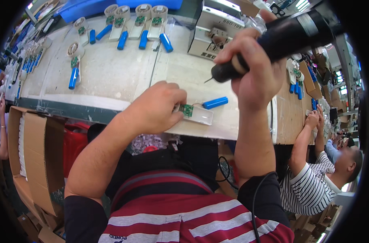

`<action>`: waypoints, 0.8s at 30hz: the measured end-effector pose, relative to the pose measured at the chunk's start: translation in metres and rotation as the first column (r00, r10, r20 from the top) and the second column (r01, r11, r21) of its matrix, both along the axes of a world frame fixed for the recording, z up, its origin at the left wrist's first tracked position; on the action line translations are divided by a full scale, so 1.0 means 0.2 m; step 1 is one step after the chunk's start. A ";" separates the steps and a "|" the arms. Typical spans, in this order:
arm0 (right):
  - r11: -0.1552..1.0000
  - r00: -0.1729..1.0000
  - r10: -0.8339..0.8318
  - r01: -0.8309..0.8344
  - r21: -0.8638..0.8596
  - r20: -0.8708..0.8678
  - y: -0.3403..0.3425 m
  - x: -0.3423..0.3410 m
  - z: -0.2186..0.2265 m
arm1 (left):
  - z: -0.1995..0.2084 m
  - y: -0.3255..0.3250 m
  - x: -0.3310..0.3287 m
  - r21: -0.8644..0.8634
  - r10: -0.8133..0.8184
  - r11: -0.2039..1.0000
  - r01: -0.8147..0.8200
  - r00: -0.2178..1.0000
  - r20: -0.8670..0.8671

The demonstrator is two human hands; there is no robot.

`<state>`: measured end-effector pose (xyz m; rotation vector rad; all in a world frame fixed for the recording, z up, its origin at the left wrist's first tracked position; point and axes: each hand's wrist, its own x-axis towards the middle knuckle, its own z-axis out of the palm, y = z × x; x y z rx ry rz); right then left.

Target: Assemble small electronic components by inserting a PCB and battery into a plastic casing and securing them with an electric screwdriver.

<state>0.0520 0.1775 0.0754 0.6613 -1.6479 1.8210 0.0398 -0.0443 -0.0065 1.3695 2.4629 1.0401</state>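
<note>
My left hand (158,107) presses down on a white plastic housing (198,115) that lies near the front edge of the bench. A small green circuit board (187,110) sits in the housing, and a blue cylindrical battery (215,102) lies beside it on a wire. My right hand (253,67) grips a black electric screwdriver (289,38), held tilted, with its bit (208,79) in the air a little above and to the right of the housing.
Several similar white housings with blue batteries (131,30) lie in a row at the back of the bench (111,77). A grey metal machine (212,30) stands behind. An open cardboard box (28,158) sits at lower left. A person in a striped shirt (310,182) works at the right.
</note>
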 end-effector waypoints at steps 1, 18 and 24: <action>0.998 0.998 -0.067 0.067 0.001 0.000 0.03 -0.04 0.05 | 0.00 0.01 0.00 0.008 -0.009 1.000 0.009 1.000 -0.016; 0.953 0.963 -0.243 0.259 -0.159 0.112 0.22 -0.62 0.02 | -0.18 -0.04 0.09 0.378 0.244 0.898 -0.227 0.970 0.002; 0.958 0.959 -0.256 0.269 -0.104 0.117 0.21 -0.62 0.00 | -0.20 -0.04 0.08 0.374 0.220 0.905 -0.205 0.975 0.002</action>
